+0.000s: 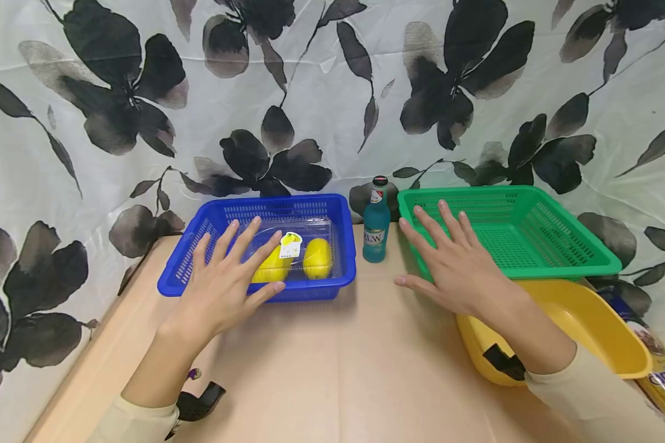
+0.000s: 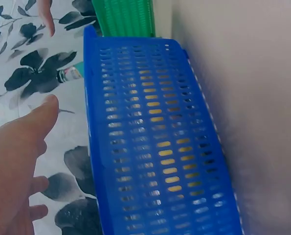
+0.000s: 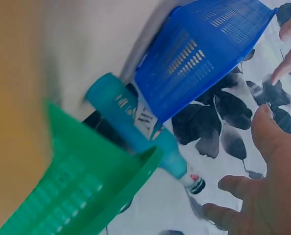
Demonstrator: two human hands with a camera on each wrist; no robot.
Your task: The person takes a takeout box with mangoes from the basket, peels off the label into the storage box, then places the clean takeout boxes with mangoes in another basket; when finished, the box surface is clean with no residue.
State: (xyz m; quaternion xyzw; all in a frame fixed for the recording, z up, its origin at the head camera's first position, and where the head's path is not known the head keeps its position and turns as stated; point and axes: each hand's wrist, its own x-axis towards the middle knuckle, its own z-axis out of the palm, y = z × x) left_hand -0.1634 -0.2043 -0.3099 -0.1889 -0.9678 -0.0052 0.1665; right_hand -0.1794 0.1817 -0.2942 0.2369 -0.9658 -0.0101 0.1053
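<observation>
My left hand point(image 1: 218, 292) hovers over the front left of a blue basket point(image 1: 199, 215), fingers spread and holding nothing. Inside that basket lies a clear plastic box point(image 1: 335, 246) with a white label point(image 1: 290, 245) and yellow fruit point(image 1: 318, 258); its left part is hidden behind my fingers. Over the front left of a green basket point(image 1: 523, 237), my right hand point(image 1: 457, 267) spreads its fingers, also without anything in them. A teal glass bottle point(image 1: 375, 224) with a dark cap stands upright between the two baskets. The left wrist view shows the blue basket's slotted side point(image 2: 150, 127).
A yellow tub point(image 1: 582, 314) sits in front of the green basket, partly under my right forearm. Beyond it at the right edge lies a yellow and blue package point(image 1: 662, 369). A floral cloth point(image 1: 354, 98) hangs behind the wooden table point(image 1: 310, 369).
</observation>
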